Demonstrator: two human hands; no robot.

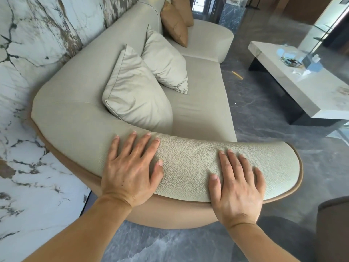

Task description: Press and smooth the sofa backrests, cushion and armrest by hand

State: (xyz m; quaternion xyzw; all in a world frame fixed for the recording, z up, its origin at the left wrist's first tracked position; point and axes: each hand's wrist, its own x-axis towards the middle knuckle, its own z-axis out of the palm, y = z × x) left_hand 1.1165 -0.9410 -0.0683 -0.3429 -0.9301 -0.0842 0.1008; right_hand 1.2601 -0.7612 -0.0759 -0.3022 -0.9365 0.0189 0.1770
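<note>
A cream leather sofa curves away from me, and its rounded armrest [188, 167] with tan piping is closest. My left hand [130, 167] lies flat on the armrest's left part, fingers spread. My right hand [238, 184] lies flat near the armrest's rounded end, palm down, holding nothing. Two cream cushions lean on the backrest [79, 72]: the near cushion [136, 91] and a second cushion [166, 61] behind it. The seat cushion [200, 103] lies beyond the armrest.
Two tan pillows [175, 25] stand at the sofa's far end. A marble wall [28, 53] is on the left. A low white coffee table [306, 82] with small items stands at right on the grey stone floor [255, 101]. A dark seat edge [334, 224] is at lower right.
</note>
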